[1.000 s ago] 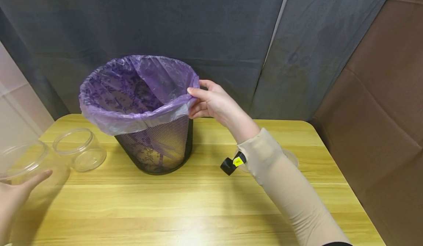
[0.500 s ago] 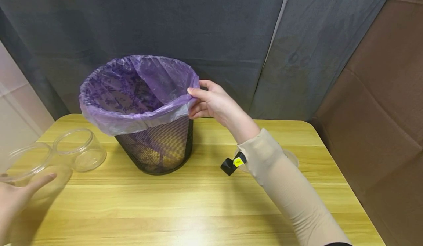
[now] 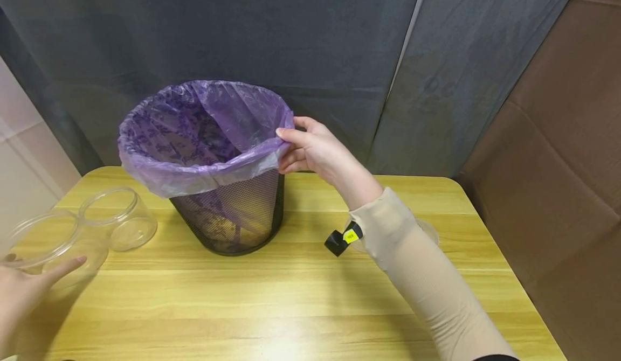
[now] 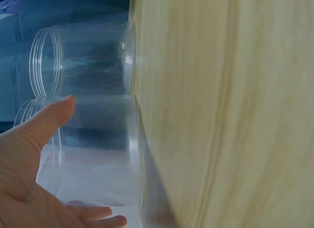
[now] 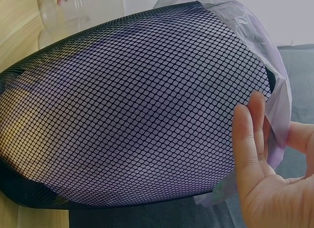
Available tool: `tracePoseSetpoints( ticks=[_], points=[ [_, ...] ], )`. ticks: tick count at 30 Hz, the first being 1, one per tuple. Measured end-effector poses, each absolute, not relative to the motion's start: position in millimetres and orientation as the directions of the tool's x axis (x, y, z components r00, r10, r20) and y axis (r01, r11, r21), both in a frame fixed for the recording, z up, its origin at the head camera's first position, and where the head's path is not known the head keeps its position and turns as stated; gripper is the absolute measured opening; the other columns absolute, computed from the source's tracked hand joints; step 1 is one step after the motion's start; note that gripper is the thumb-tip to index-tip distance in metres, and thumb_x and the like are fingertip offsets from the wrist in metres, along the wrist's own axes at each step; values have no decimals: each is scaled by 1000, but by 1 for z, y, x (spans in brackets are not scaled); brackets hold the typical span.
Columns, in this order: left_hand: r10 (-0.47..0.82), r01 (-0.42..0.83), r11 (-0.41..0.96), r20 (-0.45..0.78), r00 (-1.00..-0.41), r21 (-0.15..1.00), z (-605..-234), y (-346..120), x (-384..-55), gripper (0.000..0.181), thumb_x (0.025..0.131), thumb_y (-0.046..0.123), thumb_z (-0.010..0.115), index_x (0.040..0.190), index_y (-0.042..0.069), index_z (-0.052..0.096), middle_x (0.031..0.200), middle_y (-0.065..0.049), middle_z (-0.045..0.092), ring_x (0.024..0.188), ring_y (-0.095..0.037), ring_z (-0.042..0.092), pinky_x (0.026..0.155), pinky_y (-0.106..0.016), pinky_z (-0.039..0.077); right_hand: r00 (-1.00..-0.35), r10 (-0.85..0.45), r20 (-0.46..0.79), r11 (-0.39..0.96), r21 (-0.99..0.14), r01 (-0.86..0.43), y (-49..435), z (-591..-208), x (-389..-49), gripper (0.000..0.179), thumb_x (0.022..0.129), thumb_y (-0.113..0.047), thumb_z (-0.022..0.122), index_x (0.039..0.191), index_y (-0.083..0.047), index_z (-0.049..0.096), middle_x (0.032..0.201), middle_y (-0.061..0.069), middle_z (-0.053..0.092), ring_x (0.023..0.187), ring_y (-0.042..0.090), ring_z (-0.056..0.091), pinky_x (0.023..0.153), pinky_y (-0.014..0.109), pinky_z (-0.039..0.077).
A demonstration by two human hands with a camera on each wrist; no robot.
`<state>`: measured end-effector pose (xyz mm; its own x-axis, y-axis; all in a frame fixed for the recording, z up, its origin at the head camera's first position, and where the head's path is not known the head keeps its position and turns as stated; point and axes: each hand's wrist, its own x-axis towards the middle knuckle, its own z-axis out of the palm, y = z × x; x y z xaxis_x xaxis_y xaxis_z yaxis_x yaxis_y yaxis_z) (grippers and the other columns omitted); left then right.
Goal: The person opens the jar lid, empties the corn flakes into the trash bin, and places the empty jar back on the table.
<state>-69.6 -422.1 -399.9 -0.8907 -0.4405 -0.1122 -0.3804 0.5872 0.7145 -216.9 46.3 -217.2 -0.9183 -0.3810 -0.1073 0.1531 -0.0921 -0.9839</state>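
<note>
At the table's left, my left hand [image 3: 29, 285] spreads thumb and fingers round a wide clear plastic jar [image 3: 92, 253], lidless, upright, close to the tabletop. Beside it stands a second clear jar [image 3: 133, 231], also lidless; the two overlap in the left wrist view. A black mesh wastebasket [image 3: 252, 210] has a purple bin liner [image 3: 208, 175] folded over its rim. My right hand [image 3: 315, 148] grips the lined rim on the right side. In the right wrist view, its fingertips [image 5: 243, 117] lie against the mesh, with the thumb over the rim.
Behind my right sleeve [image 3: 412, 264], a clear round object [image 3: 428, 230] shows only in part on the wooden table [image 3: 271, 296]. A grey curtain [image 3: 330, 37] hangs behind the wastebasket. Brown cloth [image 3: 558, 134] borders the right side, and pale cloth [image 3: 29, 134] the left.
My left hand has brought the wide jar a little to the right, up close to the other jar. My right hand and the wastebasket have stayed in place.
</note>
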Motion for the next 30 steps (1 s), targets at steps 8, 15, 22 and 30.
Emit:
tracePoseSetpoints(
  ticks=[8, 15, 22, 30],
  points=[
    [-433, -364, 616, -86, -898, 699, -399, -423, -69, 116, 86, 45, 68, 139, -15, -15, 144, -39, -21, 129, -60, -17, 92, -79, -1, -917, -383, -114, -74, -985, 153, 46, -214, -217, 48, 96, -12, 58, 138, -7, 35, 68, 15, 59, 51, 22, 60, 60, 38, 57],
    [-419, -351, 647, -69, -905, 677, -396, -420, -68, 120, 86, 49, 67, 138, -14, -21, 141, -44, -20, 126, -65, -16, 87, -82, 2, -916, -383, -118, -49, -988, 148, 46, -211, -217, 47, 95, -10, 58, 136, -6, 35, 68, 15, 59, 50, 22, 60, 59, 38, 57],
    [-387, -311, 659, -45, -921, 685, -396, -422, -68, 118, 86, 47, 67, 139, -13, -20, 138, -46, -22, 125, -66, -13, 86, -82, 4, -917, -381, -117, -27, -990, 138, 46, -209, -216, 46, 95, -10, 58, 136, -6, 36, 69, 15, 59, 51, 22, 60, 60, 39, 57],
    [-383, -304, 672, -35, -923, 675, -400, -427, -67, 122, 85, 47, 69, 132, -24, -18, 137, -48, -22, 125, -67, -13, 86, -83, 1, -920, -371, -122, -25, -990, 142, 46, -210, -216, 49, 95, -12, 58, 138, -7, 35, 70, 15, 59, 52, 22, 61, 62, 39, 57]
  ],
)
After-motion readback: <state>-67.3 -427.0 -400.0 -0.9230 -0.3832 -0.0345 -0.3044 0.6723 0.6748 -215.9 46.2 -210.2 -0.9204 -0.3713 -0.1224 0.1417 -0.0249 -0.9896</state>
